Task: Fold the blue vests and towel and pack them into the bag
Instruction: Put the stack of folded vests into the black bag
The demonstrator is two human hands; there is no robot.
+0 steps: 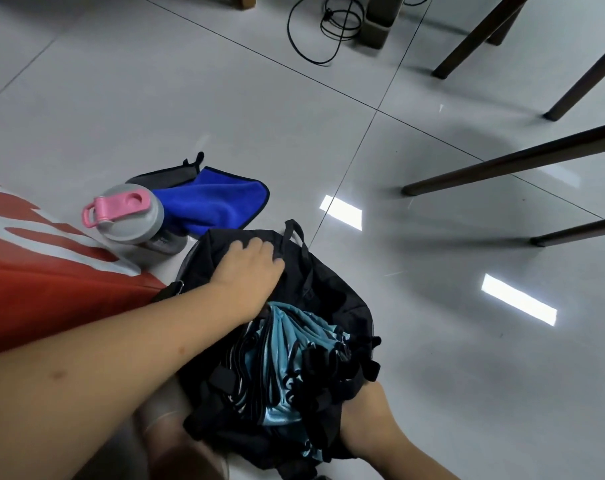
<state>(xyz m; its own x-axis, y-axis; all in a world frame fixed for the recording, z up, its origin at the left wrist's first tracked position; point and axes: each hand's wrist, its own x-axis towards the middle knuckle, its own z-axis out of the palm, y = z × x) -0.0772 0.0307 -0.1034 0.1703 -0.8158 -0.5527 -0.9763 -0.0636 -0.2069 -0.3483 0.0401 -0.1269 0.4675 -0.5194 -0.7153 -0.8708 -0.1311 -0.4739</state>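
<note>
Blue vests [287, 355] sit stuffed in my black bag [328, 292] — left hand [249, 268] flat on it, fingers straight; right hand hidden, can't tell. Towel [211, 202] on floor nearby — approx. half done.

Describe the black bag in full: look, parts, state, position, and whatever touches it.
The black bag sits on the grey tiled floor, made of soft, slumped fabric. A carry loop stands up at its far edge and black straps hang at its near side. Its mouth gapes open, stuffed with light blue vests trimmed in black. The left hand rests flat on its top; the right hand is hidden behind its near side. A grey bottle stands just beside it.
</note>
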